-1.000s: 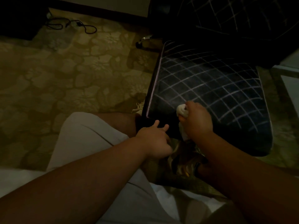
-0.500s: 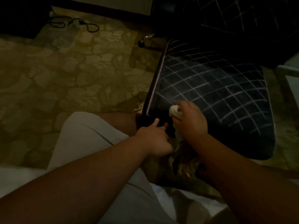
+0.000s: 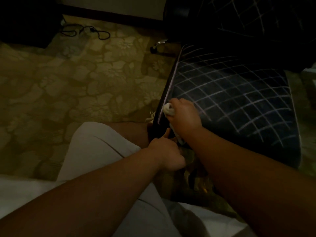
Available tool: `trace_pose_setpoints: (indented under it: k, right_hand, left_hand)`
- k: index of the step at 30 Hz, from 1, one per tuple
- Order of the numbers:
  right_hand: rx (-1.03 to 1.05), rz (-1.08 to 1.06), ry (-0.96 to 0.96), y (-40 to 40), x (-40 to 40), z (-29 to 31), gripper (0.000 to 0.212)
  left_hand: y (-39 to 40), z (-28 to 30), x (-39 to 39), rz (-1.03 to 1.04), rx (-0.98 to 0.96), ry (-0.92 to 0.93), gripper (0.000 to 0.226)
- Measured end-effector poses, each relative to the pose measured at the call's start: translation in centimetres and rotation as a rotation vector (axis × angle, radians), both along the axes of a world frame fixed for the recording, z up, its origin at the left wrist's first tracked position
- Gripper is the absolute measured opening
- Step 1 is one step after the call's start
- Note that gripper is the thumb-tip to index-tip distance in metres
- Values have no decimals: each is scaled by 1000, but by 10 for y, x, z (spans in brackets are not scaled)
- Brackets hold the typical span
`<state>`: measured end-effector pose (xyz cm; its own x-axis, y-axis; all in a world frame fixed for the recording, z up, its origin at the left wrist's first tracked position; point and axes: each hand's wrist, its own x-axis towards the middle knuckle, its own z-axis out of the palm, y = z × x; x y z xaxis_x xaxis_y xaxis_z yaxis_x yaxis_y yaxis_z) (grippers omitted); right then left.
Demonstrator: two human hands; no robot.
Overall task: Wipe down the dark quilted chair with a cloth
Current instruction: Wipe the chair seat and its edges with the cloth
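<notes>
The dark quilted chair (image 3: 239,103) fills the right of the view, its seat crossed by pale stitched lines, with the backrest (image 3: 256,23) behind it. My right hand (image 3: 185,115) grips a bunched white cloth (image 3: 168,108) and presses it on the seat's near left corner, by the pale piping. My left hand (image 3: 168,153) rests at the seat's front edge just below, one finger pointing up against the dark side; whether it holds anything is hidden.
A patterned olive carpet (image 3: 77,86) covers the floor to the left. A black cable (image 3: 85,30) lies coiled near the far wall. A chrome chair leg (image 3: 158,44) shows beside the seat. My knee in light shorts (image 3: 95,147) is at the bottom.
My right hand has slid the cloth leftward across the seat, from its front middle to the left edge piping. My left hand has stayed at the front edge.
</notes>
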<state>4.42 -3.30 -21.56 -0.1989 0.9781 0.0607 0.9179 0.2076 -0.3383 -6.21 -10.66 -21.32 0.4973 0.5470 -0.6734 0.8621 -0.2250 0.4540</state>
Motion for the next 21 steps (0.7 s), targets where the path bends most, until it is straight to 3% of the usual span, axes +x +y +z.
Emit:
trace_pose_setpoints:
  k: [4, 9, 16, 21]
  right_hand:
    - [2, -26, 39, -5, 23, -2, 22]
    - [-5, -110, 20, -37, 89, -5, 30]
    - [-86, -156, 2, -84, 146, 4, 32]
    - [-117, -156, 3, -97, 165, 18, 26]
  left_hand:
    - [2, 11, -1, 9, 67, 39, 63]
    - [0, 12, -3, -20, 96, 51, 67]
    - [-17, 23, 21, -69, 319, 199, 66]
    - [-29, 32, 64, -128, 486, 193, 60]
